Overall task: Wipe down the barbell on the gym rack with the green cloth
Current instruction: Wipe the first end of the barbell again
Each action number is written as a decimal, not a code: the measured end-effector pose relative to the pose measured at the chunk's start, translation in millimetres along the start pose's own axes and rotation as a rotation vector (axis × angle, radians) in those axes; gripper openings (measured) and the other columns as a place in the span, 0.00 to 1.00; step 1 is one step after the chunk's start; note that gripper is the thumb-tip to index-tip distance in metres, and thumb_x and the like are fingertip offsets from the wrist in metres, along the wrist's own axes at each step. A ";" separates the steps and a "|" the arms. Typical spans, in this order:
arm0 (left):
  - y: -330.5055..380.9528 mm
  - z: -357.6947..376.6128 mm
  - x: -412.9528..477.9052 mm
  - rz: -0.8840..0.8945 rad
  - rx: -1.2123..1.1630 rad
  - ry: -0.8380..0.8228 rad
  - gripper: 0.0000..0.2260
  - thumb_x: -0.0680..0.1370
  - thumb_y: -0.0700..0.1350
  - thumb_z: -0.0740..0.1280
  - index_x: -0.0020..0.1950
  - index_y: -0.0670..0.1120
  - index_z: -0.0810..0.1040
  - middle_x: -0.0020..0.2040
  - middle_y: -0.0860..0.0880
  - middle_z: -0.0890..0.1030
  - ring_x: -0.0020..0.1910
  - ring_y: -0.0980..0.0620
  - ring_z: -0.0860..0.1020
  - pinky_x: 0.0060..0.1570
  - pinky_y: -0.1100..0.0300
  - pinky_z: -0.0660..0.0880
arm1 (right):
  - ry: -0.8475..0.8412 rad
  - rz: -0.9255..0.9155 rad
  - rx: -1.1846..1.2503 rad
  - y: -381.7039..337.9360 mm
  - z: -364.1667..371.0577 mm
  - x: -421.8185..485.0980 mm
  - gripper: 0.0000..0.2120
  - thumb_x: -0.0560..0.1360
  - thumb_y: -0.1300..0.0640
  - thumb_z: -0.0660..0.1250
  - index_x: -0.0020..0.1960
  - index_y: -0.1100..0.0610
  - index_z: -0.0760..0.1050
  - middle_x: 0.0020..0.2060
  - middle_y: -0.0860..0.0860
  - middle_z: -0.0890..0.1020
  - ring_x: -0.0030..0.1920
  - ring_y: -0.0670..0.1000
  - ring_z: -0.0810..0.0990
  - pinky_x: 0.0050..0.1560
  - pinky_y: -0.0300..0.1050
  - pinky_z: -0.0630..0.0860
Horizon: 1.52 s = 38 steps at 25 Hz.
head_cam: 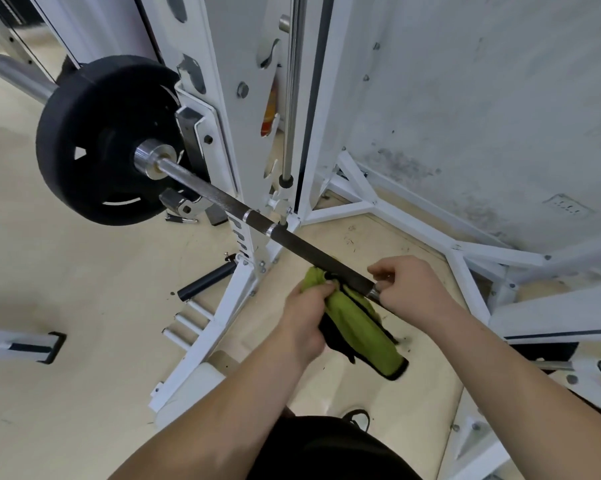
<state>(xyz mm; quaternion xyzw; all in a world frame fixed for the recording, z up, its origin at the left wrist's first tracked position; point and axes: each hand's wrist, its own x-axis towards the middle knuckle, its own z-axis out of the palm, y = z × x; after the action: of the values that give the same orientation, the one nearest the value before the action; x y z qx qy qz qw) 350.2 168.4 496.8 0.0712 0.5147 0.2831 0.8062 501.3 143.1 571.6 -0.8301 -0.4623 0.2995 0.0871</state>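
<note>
The barbell (pixel 223 199) runs diagonally from a black weight plate (pixel 98 140) at upper left down to my hands at centre. Its shaft is dark and knurled with bright rings. My left hand (pixel 307 317) grips the green cloth (pixel 358 327), which has black edging and hangs just under the bar. My right hand (pixel 410 289) grips the bar, fingers curled over it right beside the cloth. The bar beyond my right hand is hidden.
The white gym rack (pixel 223 98) stands behind the plate with a chrome guide rod (pixel 292 98). White base struts (pixel 413 216) spread over the tan floor. A black roller (pixel 207 280) and white pegs lie at the rack foot. A grey wall fills the right.
</note>
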 end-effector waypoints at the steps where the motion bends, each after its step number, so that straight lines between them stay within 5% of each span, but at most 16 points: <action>1: -2.2 2.1 4.2 0.003 -0.030 0.016 0.10 0.82 0.37 0.66 0.63 0.40 0.79 0.51 0.36 0.86 0.48 0.36 0.85 0.48 0.36 0.83 | 0.007 0.007 0.002 3.9 -2.4 -1.2 0.15 0.75 0.65 0.67 0.56 0.53 0.86 0.51 0.49 0.86 0.53 0.52 0.84 0.59 0.47 0.80; 3: -17.8 16.7 -6.8 -0.015 -0.015 -0.006 0.09 0.82 0.37 0.64 0.60 0.41 0.80 0.48 0.36 0.83 0.46 0.37 0.82 0.54 0.28 0.78 | 0.001 -0.004 -0.061 9.2 -4.1 -1.7 0.11 0.74 0.62 0.69 0.47 0.49 0.87 0.42 0.46 0.86 0.44 0.51 0.83 0.50 0.50 0.83; 7: -27.8 21.0 -19.9 -0.046 0.070 -0.052 0.12 0.82 0.34 0.62 0.62 0.39 0.79 0.52 0.33 0.84 0.47 0.35 0.83 0.50 0.37 0.82 | -0.019 -0.009 -0.100 9.8 -4.0 -5.0 0.08 0.74 0.58 0.70 0.42 0.48 0.86 0.34 0.45 0.82 0.36 0.49 0.80 0.37 0.46 0.80; 10: 10.4 2.8 6.6 0.021 -0.114 0.080 0.12 0.83 0.37 0.62 0.65 0.41 0.79 0.54 0.37 0.86 0.47 0.39 0.86 0.44 0.46 0.84 | -0.017 -0.033 -0.164 5.5 -2.2 -9.8 0.06 0.77 0.51 0.70 0.45 0.49 0.85 0.35 0.46 0.82 0.38 0.50 0.80 0.36 0.43 0.75; 15: 17.2 6.8 -18.6 0.146 0.078 0.176 0.06 0.81 0.36 0.67 0.57 0.42 0.81 0.51 0.37 0.86 0.43 0.40 0.84 0.45 0.45 0.84 | 0.050 -0.113 -0.281 -18.7 6.9 -2.5 0.08 0.79 0.49 0.66 0.53 0.48 0.83 0.43 0.48 0.82 0.44 0.52 0.79 0.34 0.43 0.70; 19: 64.8 -8.8 4.5 0.285 -0.097 0.311 0.08 0.80 0.41 0.69 0.58 0.49 0.80 0.49 0.41 0.86 0.45 0.42 0.85 0.48 0.44 0.84 | 0.036 -0.090 -0.318 -33.8 14.6 2.6 0.07 0.79 0.50 0.67 0.49 0.50 0.83 0.36 0.48 0.81 0.38 0.51 0.79 0.33 0.42 0.72; 23: 39.8 -2.4 -22.4 0.204 0.222 0.102 0.03 0.80 0.41 0.67 0.53 0.44 0.80 0.49 0.34 0.84 0.37 0.41 0.81 0.35 0.51 0.81 | 0.009 -0.016 -0.340 -40.6 11.8 7.9 0.07 0.78 0.50 0.69 0.44 0.49 0.83 0.34 0.49 0.80 0.37 0.52 0.80 0.34 0.41 0.72; 26: 63.1 -10.8 -9.8 0.328 0.287 0.257 0.03 0.80 0.39 0.68 0.51 0.45 0.79 0.45 0.40 0.84 0.42 0.41 0.83 0.41 0.51 0.83 | 0.003 0.001 -0.362 -42.2 10.3 7.4 0.08 0.78 0.49 0.70 0.43 0.50 0.83 0.34 0.49 0.81 0.37 0.52 0.79 0.34 0.41 0.72; 30: 59.1 0.6 -19.3 0.431 0.472 0.322 0.08 0.78 0.49 0.66 0.54 0.49 0.74 0.42 0.45 0.81 0.44 0.36 0.83 0.39 0.47 0.80 | -0.001 -0.004 -0.392 -46.9 11.2 8.6 0.07 0.77 0.51 0.69 0.44 0.52 0.83 0.35 0.50 0.81 0.38 0.52 0.81 0.36 0.43 0.76; 33: 49.6 -0.1 -34.6 0.258 0.449 0.145 0.03 0.80 0.39 0.67 0.52 0.45 0.79 0.45 0.42 0.84 0.43 0.41 0.84 0.42 0.51 0.81 | -0.013 -0.013 -0.423 -48.0 7.8 10.6 0.07 0.77 0.50 0.69 0.44 0.52 0.83 0.35 0.50 0.81 0.37 0.53 0.81 0.35 0.43 0.76; 36: 64.0 0.7 -17.4 0.316 0.247 0.266 0.11 0.77 0.32 0.62 0.47 0.46 0.79 0.41 0.41 0.82 0.40 0.40 0.82 0.43 0.46 0.83 | -0.002 -0.030 -0.421 -45.4 8.6 9.8 0.09 0.77 0.50 0.69 0.42 0.52 0.83 0.34 0.50 0.81 0.37 0.52 0.81 0.34 0.42 0.74; 38: 47.7 16.1 -27.1 0.346 0.297 0.306 0.08 0.77 0.34 0.59 0.49 0.44 0.76 0.36 0.42 0.79 0.36 0.42 0.78 0.36 0.49 0.80 | 0.005 -0.025 -0.401 -43.3 9.7 9.5 0.08 0.77 0.50 0.69 0.42 0.51 0.82 0.35 0.50 0.81 0.38 0.53 0.80 0.33 0.42 0.73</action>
<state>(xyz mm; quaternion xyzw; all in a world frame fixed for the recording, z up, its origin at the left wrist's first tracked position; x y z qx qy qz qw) 337.5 196.4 545.0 0.2319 0.6463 0.3456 0.6396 468.5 173.8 578.1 -0.8258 -0.5227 0.1981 -0.0749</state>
